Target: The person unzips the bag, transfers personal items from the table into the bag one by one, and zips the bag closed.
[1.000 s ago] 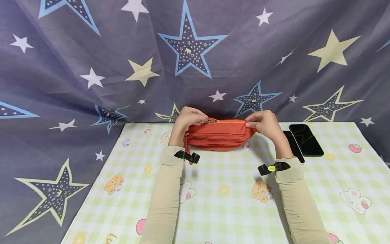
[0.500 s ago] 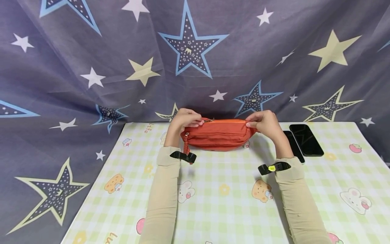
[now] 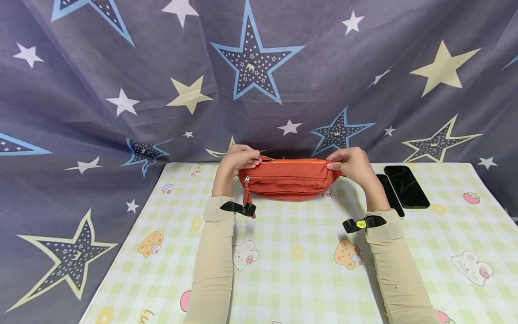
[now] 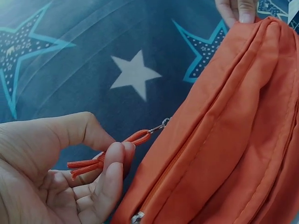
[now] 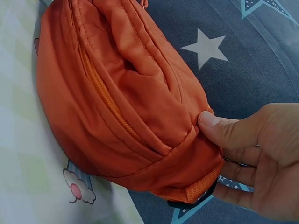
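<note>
An orange-red waist bag [image 3: 291, 173] stands upright at the table's far edge, its top zipper facing up. At its left end, my left hand [image 3: 242, 159] pinches the cord zipper pull [image 4: 138, 136] of the top zipper between thumb and fingers. The cord runs to a small metal slider [image 4: 164, 123] on the bag's top edge. My right hand [image 3: 351, 163] pinches the bag's upper right corner, with the thumb [image 5: 209, 119] on the front fabric. From the front pocket's left end hangs a second cord pull [image 3: 247, 193]. The bag's back is hidden.
Two black phones [image 3: 406, 186] lie side by side on the table, right of my right hand. The table wears a green-checked cloth [image 3: 299, 283] with cartoon prints. A dark curtain with stars [image 3: 162, 54] hangs right behind the bag.
My left hand has moved left along the bag's top edge, drawing the zipper pull and slider with it. The right hand keeps its hold at the right corner.
</note>
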A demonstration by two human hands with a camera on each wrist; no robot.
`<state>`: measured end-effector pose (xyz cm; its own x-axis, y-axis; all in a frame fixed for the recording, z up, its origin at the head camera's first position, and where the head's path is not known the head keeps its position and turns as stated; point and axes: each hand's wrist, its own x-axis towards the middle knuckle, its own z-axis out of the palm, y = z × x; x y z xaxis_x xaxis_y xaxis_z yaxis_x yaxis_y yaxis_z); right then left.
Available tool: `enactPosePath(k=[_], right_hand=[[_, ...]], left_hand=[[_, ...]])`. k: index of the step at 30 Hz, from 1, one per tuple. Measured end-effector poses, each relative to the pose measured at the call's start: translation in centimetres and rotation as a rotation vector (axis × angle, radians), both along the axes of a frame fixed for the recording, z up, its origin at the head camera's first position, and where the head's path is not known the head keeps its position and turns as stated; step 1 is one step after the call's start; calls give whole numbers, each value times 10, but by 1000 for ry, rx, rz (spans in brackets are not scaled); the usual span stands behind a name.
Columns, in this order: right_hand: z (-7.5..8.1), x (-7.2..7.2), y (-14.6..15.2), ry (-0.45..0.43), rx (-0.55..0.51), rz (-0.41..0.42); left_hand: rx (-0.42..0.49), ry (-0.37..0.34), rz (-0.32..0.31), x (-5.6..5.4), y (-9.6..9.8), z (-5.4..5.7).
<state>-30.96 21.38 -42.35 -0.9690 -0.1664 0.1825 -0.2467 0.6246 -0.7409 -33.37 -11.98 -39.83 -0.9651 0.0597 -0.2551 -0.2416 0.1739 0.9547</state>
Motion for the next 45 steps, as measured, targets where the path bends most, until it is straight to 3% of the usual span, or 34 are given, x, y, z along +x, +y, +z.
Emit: enactPosePath(k=[15,23,32,45], right_hand=[[-2,0,0,1,-2,7],[-2,0,1,-9,-25,13],[-2,0,1,-16,-28,17],[-4,0,2,-23,-29,13]], left_hand=[[42,23,79,2,-24,-6],[44,20,125,1,-30,-11],[71,44,223,3,-36,-11],[103,35,277,1,-44,-18]])
